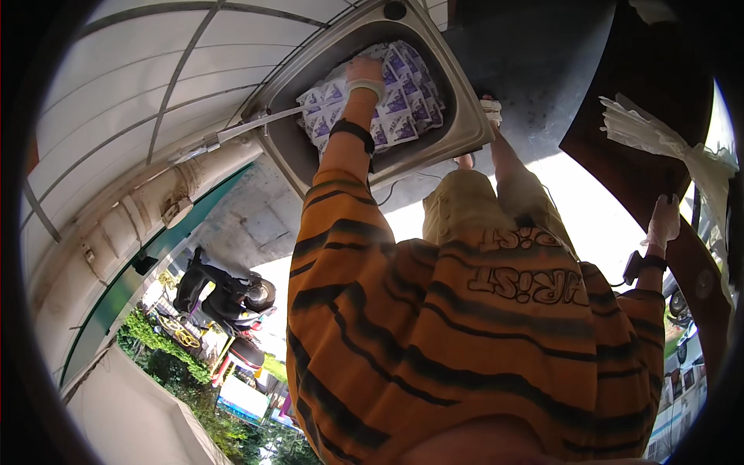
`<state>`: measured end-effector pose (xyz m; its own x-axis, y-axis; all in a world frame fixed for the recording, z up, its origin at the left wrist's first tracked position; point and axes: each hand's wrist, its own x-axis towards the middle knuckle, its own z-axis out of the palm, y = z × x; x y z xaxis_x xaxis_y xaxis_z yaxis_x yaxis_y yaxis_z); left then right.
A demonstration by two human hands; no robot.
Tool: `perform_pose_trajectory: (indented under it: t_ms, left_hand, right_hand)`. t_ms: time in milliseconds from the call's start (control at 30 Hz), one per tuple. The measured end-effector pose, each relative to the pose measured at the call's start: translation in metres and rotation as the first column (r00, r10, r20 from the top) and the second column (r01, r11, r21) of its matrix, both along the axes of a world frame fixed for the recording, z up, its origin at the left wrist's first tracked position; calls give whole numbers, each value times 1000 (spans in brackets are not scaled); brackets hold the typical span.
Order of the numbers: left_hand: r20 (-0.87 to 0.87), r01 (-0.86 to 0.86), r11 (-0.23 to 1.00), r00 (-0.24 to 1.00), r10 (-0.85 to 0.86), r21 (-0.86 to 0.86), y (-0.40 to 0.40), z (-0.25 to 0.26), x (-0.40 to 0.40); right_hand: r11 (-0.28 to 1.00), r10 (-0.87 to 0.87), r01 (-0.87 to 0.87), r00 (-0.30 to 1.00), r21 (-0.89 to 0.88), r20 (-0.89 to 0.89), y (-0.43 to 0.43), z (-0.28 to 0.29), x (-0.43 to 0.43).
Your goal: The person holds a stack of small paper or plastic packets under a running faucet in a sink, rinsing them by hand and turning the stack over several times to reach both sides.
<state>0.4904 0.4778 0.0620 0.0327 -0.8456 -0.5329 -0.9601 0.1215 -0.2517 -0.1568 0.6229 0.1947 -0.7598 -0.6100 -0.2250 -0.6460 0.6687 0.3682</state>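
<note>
My left hand (365, 72), with a pale cuff at the wrist, rests down on a heap of white packets with purple print (401, 96) inside a metal sink (465, 131). Its fingers are hidden, so whether it grips a packet is unclear. A long thin faucet spout (261, 121) reaches over the sink and passes behind my wrist. Out to the right, my right hand (662, 221) wears a thin translucent glove and hangs beside a dark brown board (628, 157). Its fingers look bent, but what they touch is too small to make out.
A white tiled wall (226, 52) and a pale pipe (139, 215) border the sink on the left. White plastic sheeting (668, 131) lies over the brown board. A black scooter (226, 296) stands outside at the lower left. A cable (395, 185) runs along the floor.
</note>
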Motion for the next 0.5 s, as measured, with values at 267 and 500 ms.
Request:
perform_pose_trajectory:
  t_ms: [267, 500]
  left_hand:
    - [-235, -115, 987, 962, 138, 110, -5, 43, 6]
    - [-298, -191, 971, 944, 141, -146, 30, 123, 21]
  right_hand:
    - [1000, 24, -24, 1000, 13, -12, -4, 7, 6]
    - [1000, 16, -16, 999, 6, -39, -3, 5, 4]
